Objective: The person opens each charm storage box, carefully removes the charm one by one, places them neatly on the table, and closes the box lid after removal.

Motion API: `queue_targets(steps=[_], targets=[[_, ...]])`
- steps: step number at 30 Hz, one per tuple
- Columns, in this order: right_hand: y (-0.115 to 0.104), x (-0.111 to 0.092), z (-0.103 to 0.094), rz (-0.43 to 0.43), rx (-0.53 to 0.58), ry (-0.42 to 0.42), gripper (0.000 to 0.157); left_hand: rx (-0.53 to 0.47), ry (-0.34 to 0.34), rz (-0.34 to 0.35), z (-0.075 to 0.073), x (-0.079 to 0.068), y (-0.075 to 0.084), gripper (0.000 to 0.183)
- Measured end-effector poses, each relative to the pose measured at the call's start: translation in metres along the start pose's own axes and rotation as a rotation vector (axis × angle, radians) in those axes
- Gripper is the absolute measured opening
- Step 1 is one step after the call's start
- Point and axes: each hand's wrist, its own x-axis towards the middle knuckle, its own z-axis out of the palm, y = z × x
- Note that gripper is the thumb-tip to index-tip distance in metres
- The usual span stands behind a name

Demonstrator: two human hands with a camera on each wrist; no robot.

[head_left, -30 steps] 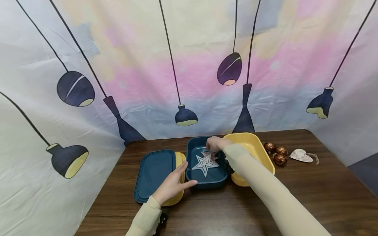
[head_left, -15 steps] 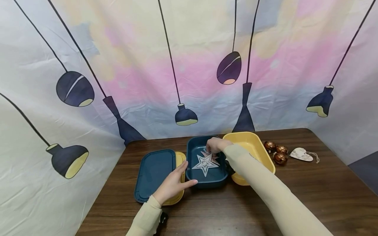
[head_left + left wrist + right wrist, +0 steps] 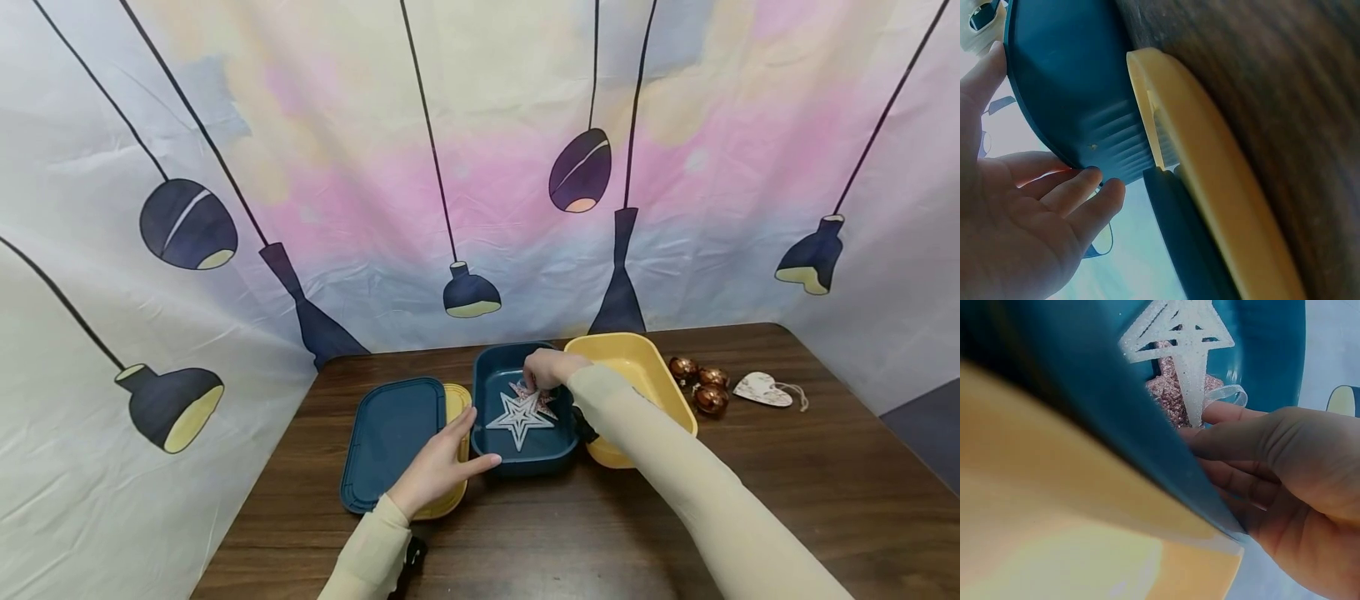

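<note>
- My right hand (image 3: pixel 546 367) reaches into the dark blue box (image 3: pixel 556 451), fingertips curled down on the far points of the stars lying in it.
- In the right wrist view those fingers (image 3: pixel 1235 414) touch the pink glitter star (image 3: pixel 1175 399) and a clear ribbon loop (image 3: pixel 1230 395); I cannot tell whether they truly pinch the star or only rest against it.
- The white glitter star (image 3: pixel 519 417) lies flat on the box floor, overlapping the pink glitter star, which pokes out at its far side.
- My left hand (image 3: pixel 438 468) is spread wide, fingers nearly straight, holding nothing. Its thumb lies against the near left corner of the dark blue box, and its palm rests on the lids beside it.
- The blue lid (image 3: pixel 388 437) lies flat on the desk (image 3: pixel 787 483) to the left of the box, stacked over a yellow lid (image 3: pixel 455 403) whose edge shows along its right side.
- A yellow box (image 3: pixel 637 362) stands touching the right side of the dark blue box, partly behind my right forearm.
- Further right on the desk sit three copper baubles (image 3: pixel 705 385) in a cluster, and just beyond them a white heart ornament (image 3: pixel 761 389) with a string.
</note>
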Motion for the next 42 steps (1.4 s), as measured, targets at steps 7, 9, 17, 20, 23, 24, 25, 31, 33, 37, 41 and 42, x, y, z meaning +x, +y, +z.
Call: queue_targets(steps=[7,9,17,20,23,24,25,31,33,37,41,42], targets=[[-0.005,-0.005,-0.002,-0.007,-0.035,0.005,0.025,0.003,-0.002,0.001,-0.001,0.000,0.000,0.098],[-0.006,-0.005,-0.002,-0.005,-0.050,-0.002,0.024,0.004,0.001,0.002,-0.002,0.000,0.000,0.098],[-0.010,-0.005,-0.001,0.006,-0.082,-0.007,0.019,0.005,-0.002,0.004,-0.002,-0.001,0.002,0.098],[-0.010,-0.004,0.001,0.009,-0.095,-0.002,0.019,0.006,0.000,0.003,-0.002,-0.002,0.003,0.098],[-0.010,-0.001,0.002,0.013,-0.115,-0.001,0.022,0.010,-0.001,0.003,-0.002,-0.001,0.003,0.098],[-0.010,0.000,0.002,0.014,-0.120,-0.001,0.025,0.012,-0.001,0.008,-0.001,-0.001,0.002,0.098],[-0.010,0.001,0.002,0.015,-0.129,-0.003,0.027,0.014,-0.003,0.007,-0.001,-0.001,0.002,0.098],[-0.009,0.002,0.004,0.027,-0.154,-0.026,0.033,0.012,-0.009,0.009,-0.001,0.000,0.001,0.099],[-0.009,0.002,0.005,0.020,-0.151,-0.031,0.036,0.009,-0.010,0.007,-0.001,0.000,0.000,0.099],[-0.010,0.003,0.006,-0.018,-0.162,-0.040,0.041,0.010,-0.006,0.002,0.000,0.000,-0.001,0.098],[-0.012,0.002,0.006,-0.048,-0.171,-0.046,0.038,0.010,-0.001,0.010,0.000,-0.001,-0.002,0.098],[-0.012,0.001,0.006,-0.049,-0.170,-0.046,0.036,0.008,-0.001,0.011,0.000,-0.001,-0.003,0.098]])
